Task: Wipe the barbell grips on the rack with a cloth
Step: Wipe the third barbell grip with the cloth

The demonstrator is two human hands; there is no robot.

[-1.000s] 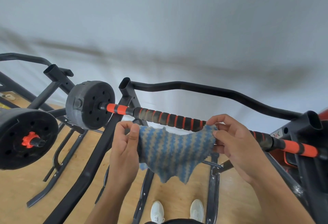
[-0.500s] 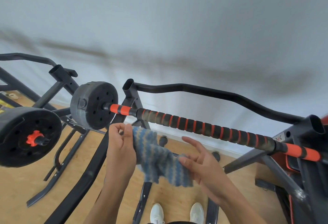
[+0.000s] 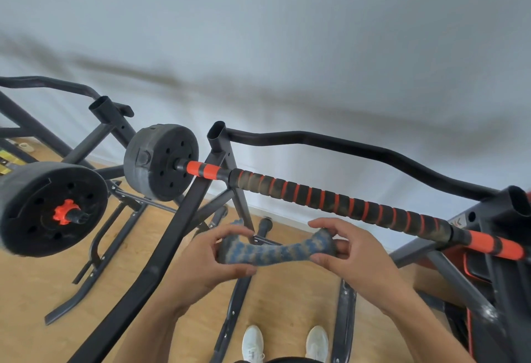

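Note:
A barbell lies across the black rack (image 3: 198, 199), its foam grip (image 3: 339, 203) black with orange rings and dusty patches. Orange sleeves show at both ends, and a black weight plate (image 3: 161, 161) sits on the left end. Below the grip I hold a blue and grey striped cloth (image 3: 273, 250), folded into a narrow band. My left hand (image 3: 212, 259) grips its left end, my right hand (image 3: 347, 250) pinches its right end. The cloth hangs clear of the bar, not touching it.
A second barbell's black plate (image 3: 48, 207) with an orange collar hangs at the far left. A curved black bar (image 3: 359, 147) runs behind the grip. Rack legs cross the wooden floor (image 3: 34, 291). My white shoes (image 3: 253, 342) stand below. A pale wall fills the background.
The cloth came off the bar and dropped below it. It went from spread wide to folded into a band, and my right hand has taken hold of its right end again.

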